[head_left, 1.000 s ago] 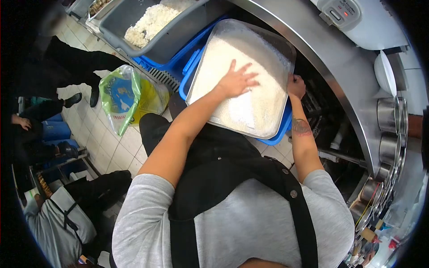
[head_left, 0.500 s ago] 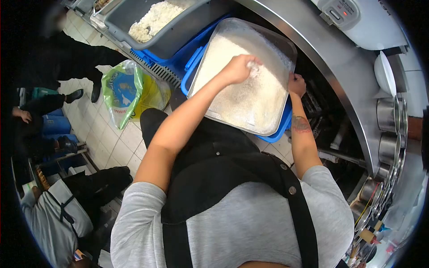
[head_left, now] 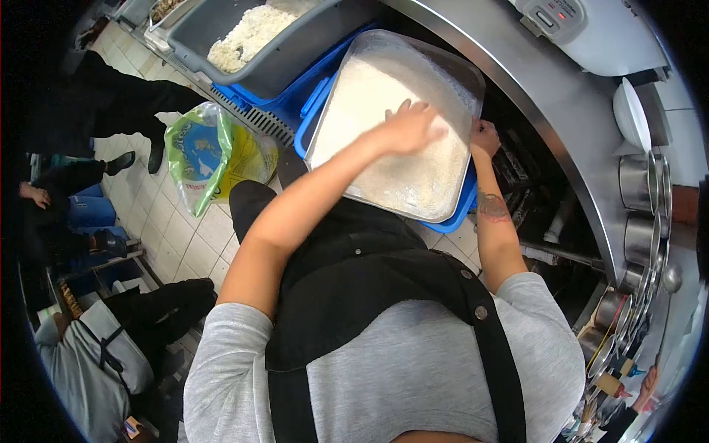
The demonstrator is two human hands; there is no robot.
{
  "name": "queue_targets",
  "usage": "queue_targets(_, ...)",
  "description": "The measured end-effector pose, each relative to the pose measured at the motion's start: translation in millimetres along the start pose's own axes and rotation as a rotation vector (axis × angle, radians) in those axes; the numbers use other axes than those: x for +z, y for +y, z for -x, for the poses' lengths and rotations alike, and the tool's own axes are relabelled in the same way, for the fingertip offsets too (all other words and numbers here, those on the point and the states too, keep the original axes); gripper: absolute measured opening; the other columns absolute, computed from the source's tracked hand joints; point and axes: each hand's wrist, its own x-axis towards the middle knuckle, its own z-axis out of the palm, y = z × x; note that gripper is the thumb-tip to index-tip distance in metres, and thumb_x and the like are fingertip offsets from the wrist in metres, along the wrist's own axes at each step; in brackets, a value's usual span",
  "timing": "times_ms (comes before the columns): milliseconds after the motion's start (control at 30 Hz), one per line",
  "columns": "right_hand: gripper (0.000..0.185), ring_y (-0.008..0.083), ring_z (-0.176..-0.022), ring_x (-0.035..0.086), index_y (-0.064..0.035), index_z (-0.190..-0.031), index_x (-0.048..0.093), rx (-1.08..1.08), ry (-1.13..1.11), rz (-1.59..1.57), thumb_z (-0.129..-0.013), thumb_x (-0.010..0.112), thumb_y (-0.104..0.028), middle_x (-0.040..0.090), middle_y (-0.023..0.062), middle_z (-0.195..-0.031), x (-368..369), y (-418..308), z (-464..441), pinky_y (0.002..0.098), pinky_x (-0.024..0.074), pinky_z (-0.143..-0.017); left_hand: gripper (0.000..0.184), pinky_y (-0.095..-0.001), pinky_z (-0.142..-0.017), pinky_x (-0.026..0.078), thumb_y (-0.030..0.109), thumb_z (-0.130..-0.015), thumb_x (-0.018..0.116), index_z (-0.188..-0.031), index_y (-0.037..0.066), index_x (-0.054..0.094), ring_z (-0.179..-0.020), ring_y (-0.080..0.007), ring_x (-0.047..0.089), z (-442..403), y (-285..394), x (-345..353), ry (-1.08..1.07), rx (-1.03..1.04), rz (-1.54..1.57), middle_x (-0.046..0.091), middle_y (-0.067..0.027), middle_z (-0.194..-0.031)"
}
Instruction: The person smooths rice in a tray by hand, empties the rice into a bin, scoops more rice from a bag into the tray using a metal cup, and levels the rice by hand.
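Observation:
A metal tray full of pale, cream-coloured powder or fine crumbs rests on a blue plastic crate. Over the middle of the powder is my left hand, fingers spread and slightly blurred, with nothing visible in it. My right hand is closed at the tray's right edge and appears to grip the rim; its fingertips are partly hidden.
A grey tub with white, lumpy food stands beyond to the left. A green-and-yellow plastic bag sits on the tiled floor. Steel counter curves along the right, with pots. Co-workers are at left.
My left hand was closed on a small white clump; now its fingers are spread and the clump is not visible. My right hand stays at the tray's edge. A ladle and another person's hand appear at right.

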Motion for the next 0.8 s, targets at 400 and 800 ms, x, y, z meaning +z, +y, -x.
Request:
queue_targets(400, 0.025, 0.0398, -0.111, 0.051, 0.0023, -0.076, 0.059, -0.149, 0.004, 0.021, -0.084, 0.062, -0.021, 0.059, 0.0225, -0.116, -50.1, 3.5, 100.5, 0.0458, 0.0409, -0.095, 0.066, -0.0759, -0.102, 0.015, 0.046, -0.085, 0.059, -0.144, 0.027, 0.036, -0.145, -0.0261, 0.014, 53.3, -6.2, 132.0, -0.085, 0.649, -0.499, 0.025, -0.0012, -0.154)
queue_targets(800, 0.021, 0.0418, -0.116, 0.048, -0.0008, -0.08, 0.057, -0.131, 0.074, -0.025, -0.085, 0.062, -0.021, 0.061, 0.0167, -0.104, -45.3, 6.1, 112.7, 0.0494, 0.0409, -0.094, 0.034, -0.0574, -0.103, 0.035, 0.023, -0.091, 0.048, -0.124, 0.018, 0.056, -0.134, -0.0287, 0.036, -1.8, -76.6, 88.1, 0.233, 0.299, -0.63, 0.048, -0.0034, -0.137)
